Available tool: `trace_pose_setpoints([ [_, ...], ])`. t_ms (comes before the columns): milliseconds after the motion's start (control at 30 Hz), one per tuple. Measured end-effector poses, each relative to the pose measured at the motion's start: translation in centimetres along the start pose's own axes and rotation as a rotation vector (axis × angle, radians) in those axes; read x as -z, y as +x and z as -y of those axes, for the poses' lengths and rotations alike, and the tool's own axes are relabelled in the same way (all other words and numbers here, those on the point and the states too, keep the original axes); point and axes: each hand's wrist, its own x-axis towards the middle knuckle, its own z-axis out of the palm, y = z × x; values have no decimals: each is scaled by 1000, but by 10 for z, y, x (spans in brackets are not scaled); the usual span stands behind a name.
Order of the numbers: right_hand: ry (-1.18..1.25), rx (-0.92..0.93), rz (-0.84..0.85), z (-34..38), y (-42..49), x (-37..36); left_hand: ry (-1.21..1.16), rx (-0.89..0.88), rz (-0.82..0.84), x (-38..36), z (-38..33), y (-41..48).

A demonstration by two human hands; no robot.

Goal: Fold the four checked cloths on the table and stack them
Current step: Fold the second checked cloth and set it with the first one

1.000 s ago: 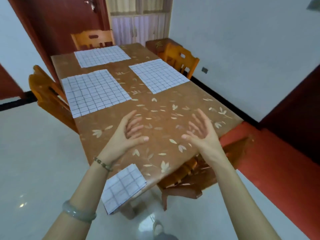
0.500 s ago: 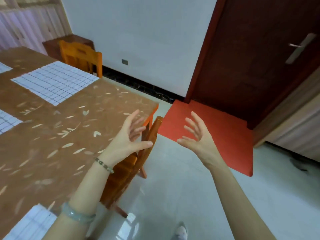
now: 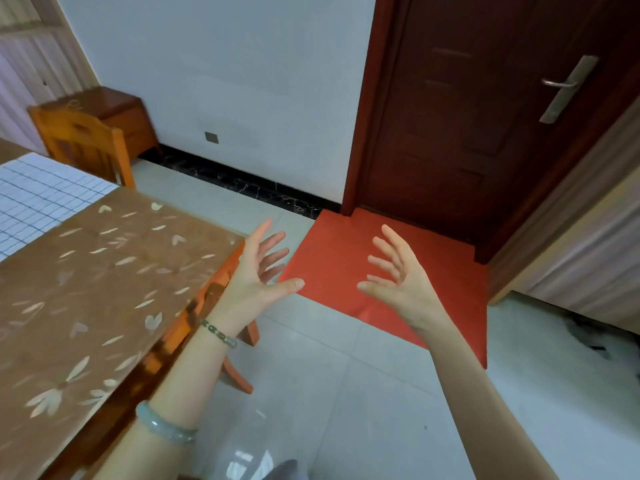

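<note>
Only one white checked cloth (image 3: 38, 199) shows, lying flat at the far left on the brown leaf-patterned table (image 3: 104, 289). The other cloths are out of view. My left hand (image 3: 258, 271) is raised with fingers spread, just past the table's right corner, holding nothing. My right hand (image 3: 398, 275) is raised beside it over the floor, fingers spread and empty. Both hands are well to the right of the cloth.
An orange wooden chair (image 3: 83, 143) stands behind the table, and another chair (image 3: 221, 341) is tucked under the near corner. A red mat (image 3: 388, 275) lies before a dark door (image 3: 485, 116). A small wooden cabinet (image 3: 117, 116) sits by the wall.
The view has swung right, away from the table. The cloths slid out of the left edge, and the door and red mat came in. Both hands stay raised and empty.
</note>
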Motion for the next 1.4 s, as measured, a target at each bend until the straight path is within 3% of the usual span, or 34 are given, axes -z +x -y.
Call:
trace_pose_setpoints([
  [333, -20, -25, 51, -26, 145, 36, -34, -31, -28, -5, 37, 142],
  [667, -20, -35, 175, -16, 356, 6, -44, -31, -149, 66, 56, 318],
  [1033, -55, -55, 475, -20, 547, -89, -113, -1, -498, 175, 81, 416],
  [1400, -64, -14, 830, -21, 806, -227, -45, 95, -781, 304, 123, 579],
])
